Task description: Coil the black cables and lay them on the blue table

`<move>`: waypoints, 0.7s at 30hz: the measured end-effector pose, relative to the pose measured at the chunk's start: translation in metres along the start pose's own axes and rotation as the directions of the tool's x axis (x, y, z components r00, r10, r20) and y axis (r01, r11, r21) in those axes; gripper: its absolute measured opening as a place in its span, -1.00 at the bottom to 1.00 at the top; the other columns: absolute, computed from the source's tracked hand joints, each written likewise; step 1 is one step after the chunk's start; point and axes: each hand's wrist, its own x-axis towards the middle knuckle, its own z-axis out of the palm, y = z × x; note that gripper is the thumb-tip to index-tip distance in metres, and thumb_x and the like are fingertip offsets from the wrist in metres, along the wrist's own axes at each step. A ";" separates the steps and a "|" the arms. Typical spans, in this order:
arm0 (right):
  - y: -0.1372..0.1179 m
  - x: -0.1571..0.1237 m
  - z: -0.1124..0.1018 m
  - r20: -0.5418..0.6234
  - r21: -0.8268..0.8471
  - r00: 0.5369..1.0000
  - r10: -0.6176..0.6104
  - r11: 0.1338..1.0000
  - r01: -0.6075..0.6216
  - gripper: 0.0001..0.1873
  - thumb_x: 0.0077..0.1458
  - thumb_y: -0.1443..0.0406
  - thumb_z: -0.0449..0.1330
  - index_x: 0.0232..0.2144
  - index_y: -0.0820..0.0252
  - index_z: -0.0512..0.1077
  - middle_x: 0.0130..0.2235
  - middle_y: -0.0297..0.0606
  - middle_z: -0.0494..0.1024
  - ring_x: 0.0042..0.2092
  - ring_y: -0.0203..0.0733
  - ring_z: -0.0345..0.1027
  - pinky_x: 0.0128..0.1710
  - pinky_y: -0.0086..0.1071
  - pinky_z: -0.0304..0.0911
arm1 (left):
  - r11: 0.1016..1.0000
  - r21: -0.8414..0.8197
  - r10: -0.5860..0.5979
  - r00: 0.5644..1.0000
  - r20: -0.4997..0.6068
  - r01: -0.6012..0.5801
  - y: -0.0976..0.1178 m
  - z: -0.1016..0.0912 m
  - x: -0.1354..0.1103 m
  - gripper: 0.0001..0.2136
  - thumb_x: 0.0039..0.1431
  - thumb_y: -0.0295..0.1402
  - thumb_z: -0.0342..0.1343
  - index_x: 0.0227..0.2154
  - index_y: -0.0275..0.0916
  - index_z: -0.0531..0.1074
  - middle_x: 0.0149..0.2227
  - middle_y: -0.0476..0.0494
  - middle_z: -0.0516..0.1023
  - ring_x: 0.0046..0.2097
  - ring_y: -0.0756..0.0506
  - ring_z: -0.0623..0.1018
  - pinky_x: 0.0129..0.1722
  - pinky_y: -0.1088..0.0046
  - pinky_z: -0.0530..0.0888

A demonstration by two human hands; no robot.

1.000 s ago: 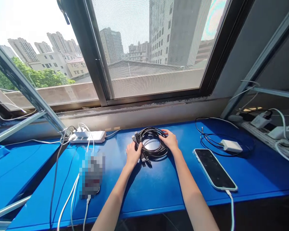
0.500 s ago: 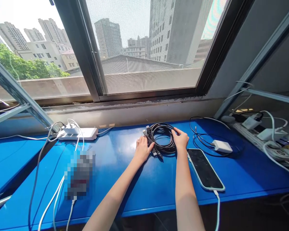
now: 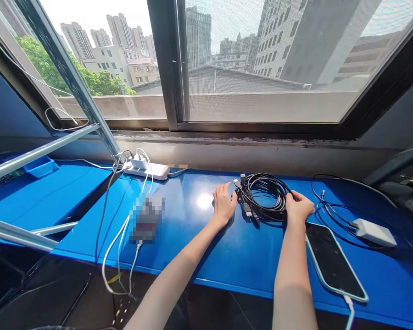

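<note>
- So the coil [image 3: 266, 213] of black cable was lying flat on the blue table [image 3: 182, 220], smack between the two hands.
- Hands were well apart, one on each side of it.
- Right hand [image 3: 298, 206] was clamped on the coil's right edge, fingers curled round the strands.
- Left hand [image 3: 224, 204] was empty, fingers loosely spread, just beside the plugs [image 3: 248, 210] at the coil's left side; can't tell if the thumb touched them.
- Phone [image 3: 335, 261] lay near the right wrist, white cord [image 3: 349, 314] plugged in.
- White charger [image 3: 376, 233] sat further right.
- Way over left: a power strip [image 3: 151, 170], plus something dark, too pixelated to make out.
</note>
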 end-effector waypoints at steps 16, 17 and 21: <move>-0.055 -0.011 -0.019 0.358 0.427 0.931 0.069 0.875 -0.229 -0.77 -0.33 0.18 0.29 -0.59 0.17 0.37 -0.58 -0.41 0.42 -0.70 -0.50 -0.11 -0.79 -0.53 -0.17 | 0.945 -0.232 0.231 0.973 -0.028 -0.231 0.001 -0.012 -0.022 -0.86 0.06 -0.50 -0.05 -0.34 -0.17 0.34 -0.26 -0.16 0.45 -0.16 -0.17 0.45 -0.10 0.20 0.41; -0.061 -0.013 -0.021 0.381 0.442 0.922 0.069 0.862 -0.247 -0.76 -0.34 0.16 0.27 -0.59 0.17 0.37 -0.57 -0.40 0.43 -0.70 -0.52 -0.14 -0.79 -0.55 -0.17 | 0.934 -0.233 0.275 0.961 -0.022 -0.272 0.002 -0.014 -0.023 -0.85 0.07 -0.48 -0.04 -0.31 -0.18 0.35 -0.24 -0.18 0.45 -0.15 -0.18 0.45 -0.09 0.19 0.42; -0.083 -0.026 -0.027 0.531 0.525 0.847 -0.014 0.790 -0.316 -0.73 -0.40 0.16 0.27 -0.53 0.14 0.45 -0.55 -0.44 0.41 -0.67 -0.54 -0.08 -0.75 -0.61 -0.06 | 0.876 -0.189 0.458 0.888 0.036 -0.444 0.006 -0.020 -0.028 -0.75 0.12 -0.38 -0.02 -0.12 -0.21 0.35 -0.13 -0.24 0.46 -0.06 -0.19 0.45 -0.04 0.22 0.41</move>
